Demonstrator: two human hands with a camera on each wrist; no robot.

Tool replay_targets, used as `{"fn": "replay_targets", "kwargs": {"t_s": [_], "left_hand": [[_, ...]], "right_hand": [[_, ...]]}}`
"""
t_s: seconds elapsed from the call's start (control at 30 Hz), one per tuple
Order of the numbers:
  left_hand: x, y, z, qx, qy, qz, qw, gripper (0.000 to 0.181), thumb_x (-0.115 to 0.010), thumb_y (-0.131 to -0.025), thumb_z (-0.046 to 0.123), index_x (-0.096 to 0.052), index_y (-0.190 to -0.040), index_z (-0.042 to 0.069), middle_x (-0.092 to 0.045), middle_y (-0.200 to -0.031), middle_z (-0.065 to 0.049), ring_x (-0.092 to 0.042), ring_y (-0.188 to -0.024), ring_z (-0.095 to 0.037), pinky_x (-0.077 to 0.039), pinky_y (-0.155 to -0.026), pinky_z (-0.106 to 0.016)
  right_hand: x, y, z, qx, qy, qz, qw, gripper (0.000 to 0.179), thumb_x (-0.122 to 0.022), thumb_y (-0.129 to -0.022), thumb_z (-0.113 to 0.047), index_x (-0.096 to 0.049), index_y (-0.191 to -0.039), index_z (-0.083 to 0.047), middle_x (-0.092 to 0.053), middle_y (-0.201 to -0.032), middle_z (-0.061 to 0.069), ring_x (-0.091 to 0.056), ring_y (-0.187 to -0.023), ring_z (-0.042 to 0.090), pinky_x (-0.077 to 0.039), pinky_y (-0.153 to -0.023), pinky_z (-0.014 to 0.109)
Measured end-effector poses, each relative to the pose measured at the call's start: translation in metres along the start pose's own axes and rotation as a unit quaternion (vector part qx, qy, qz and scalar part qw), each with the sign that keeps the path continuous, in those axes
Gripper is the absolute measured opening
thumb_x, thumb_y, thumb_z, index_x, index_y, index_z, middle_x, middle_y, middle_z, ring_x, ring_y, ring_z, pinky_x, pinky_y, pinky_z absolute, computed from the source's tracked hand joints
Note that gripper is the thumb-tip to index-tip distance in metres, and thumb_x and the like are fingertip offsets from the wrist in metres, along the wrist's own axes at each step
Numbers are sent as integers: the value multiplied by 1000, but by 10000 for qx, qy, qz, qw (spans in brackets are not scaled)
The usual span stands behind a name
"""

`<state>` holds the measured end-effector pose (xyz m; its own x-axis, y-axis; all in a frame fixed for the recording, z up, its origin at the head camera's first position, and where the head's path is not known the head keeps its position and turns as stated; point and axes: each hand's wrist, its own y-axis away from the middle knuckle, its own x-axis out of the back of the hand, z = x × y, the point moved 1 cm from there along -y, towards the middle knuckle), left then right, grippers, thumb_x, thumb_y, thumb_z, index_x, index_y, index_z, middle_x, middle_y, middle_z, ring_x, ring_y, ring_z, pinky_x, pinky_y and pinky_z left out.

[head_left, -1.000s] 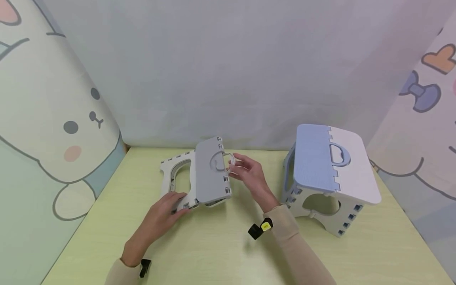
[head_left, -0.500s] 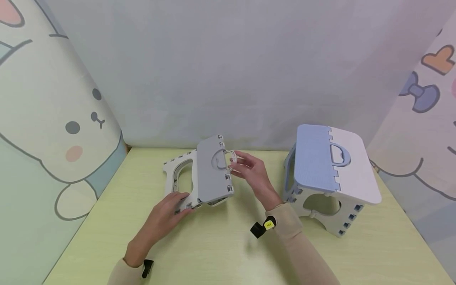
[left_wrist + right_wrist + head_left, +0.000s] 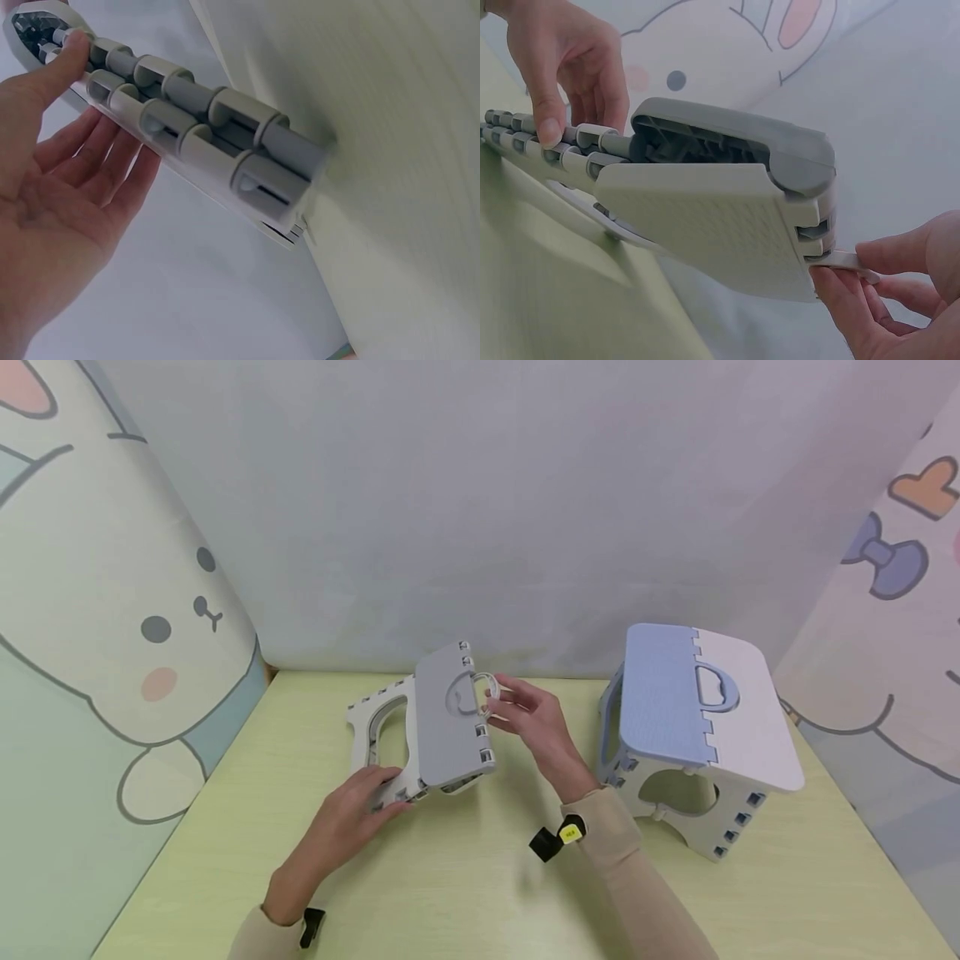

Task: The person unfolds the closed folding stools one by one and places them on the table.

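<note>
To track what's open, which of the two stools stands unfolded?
The blue-and-white stool, on the head view's right, stands on spread legs; the grey-and-white stool is folded, held by the left hand and right hand.

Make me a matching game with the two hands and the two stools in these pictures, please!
Things:
1. Left hand
2. Right hand
3. Gray-and-white stool
4. Blue-and-white stool

Matches:
A. Standing unfolded
B. Pinches the white handle
C. Folded up
D. Holds the white legs

Right pairs: 1-D, 2-B, 3-C, 4-A
</note>
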<state>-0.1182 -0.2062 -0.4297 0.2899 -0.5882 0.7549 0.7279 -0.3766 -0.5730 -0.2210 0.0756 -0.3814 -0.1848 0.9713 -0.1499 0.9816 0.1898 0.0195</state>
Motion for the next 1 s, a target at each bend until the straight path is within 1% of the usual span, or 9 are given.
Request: {"fn": "replay_targets", "kwargs": {"t_s": [0.23,0.4,0.63,0.83,1.0], "left_hand": [[0,-1,4,-46,86,85,9999,54,-93,-70,11,-69,-117,0,-72,-110,-10,-68,-92,-20,-59,-70,-33],[-1,-2,6,-96,36,133,9999,55,-94,-68,10,-68,-116,0,-72,-109,-11,-69,-93,-21,-59,-70,-35],[-5,-2,9,97,72,104,9999,53,-95,-70,15,-69,-115,2,-72,-108,-9,-69,-91,-19,-58,-70,-34],[-7,-4,16,223,190,85,9995,52,-94,-72,14,-68,-114,1,-72,-105,-11,-67,-86,-16,-57,-66,-31],[-9,-5,20,337,192,109,9992,52,-95,-71,14,-68,-113,1,-71,-103,-9,-64,-83,-14,-55,-64,-29]], "right_hand": [[1,0,-4,60,89,-41,9999,47,-73,-96,-8,-61,-142,-9,-65,-120,16,-70,-105,23,-59,-92,36],[1,2,-8,77,130,-62,9999,47,-73,-96,-9,-61,-142,-8,-64,-119,16,-69,-105,24,-58,-92,35],[1,3,-15,116,174,-74,9998,47,-74,-96,-10,-61,-142,-8,-63,-118,15,-68,-104,24,-59,-92,35],[2,3,-20,203,138,-22,9997,45,-73,-97,-8,-63,-140,-7,-63,-115,15,-68,-102,22,-59,-91,35],[2,4,-23,220,176,-47,9996,43,-72,-97,-7,-63,-140,-7,-63,-115,14,-68,-101,22,-59,-91,35]]}}
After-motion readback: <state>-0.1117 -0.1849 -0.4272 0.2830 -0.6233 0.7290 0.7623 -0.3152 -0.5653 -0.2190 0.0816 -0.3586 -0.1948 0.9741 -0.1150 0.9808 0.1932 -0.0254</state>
